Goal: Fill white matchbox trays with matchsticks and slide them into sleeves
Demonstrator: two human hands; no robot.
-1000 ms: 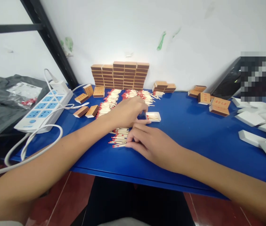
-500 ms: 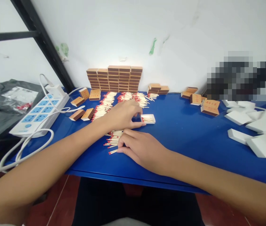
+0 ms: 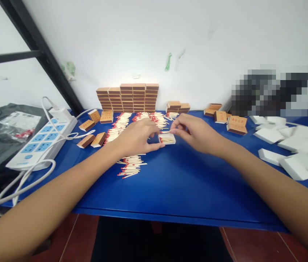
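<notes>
My left hand [image 3: 139, 136] has its thumb and fingers closed about the near-left end of a small white matchbox tray [image 3: 171, 142]. Some matches with red heads lie inside that tray. Just above its far right side, my right hand [image 3: 194, 131] pinches matches, whose pale sticks reach leftward over the tray; how many it holds cannot be made out. Loose matches [image 3: 132, 165] are spread on the table under and in front of my left wrist. More piles of red-tipped matches [image 3: 156, 118] lie behind the hands.
A stack of brown matchboxes [image 3: 128, 98] stands against the wall. Several loose matchboxes [image 3: 99, 139] lie at left, others [image 3: 237, 124] at back right. White empty trays [image 3: 297, 165] heap at the right of the blue table [image 3: 170, 193]. A power strip [image 3: 43, 140] with cables sits left.
My right hand has moved from the front match pile up and right to the tray, bringing matches. My left hand stays at the tray. The head view has shifted slightly.
</notes>
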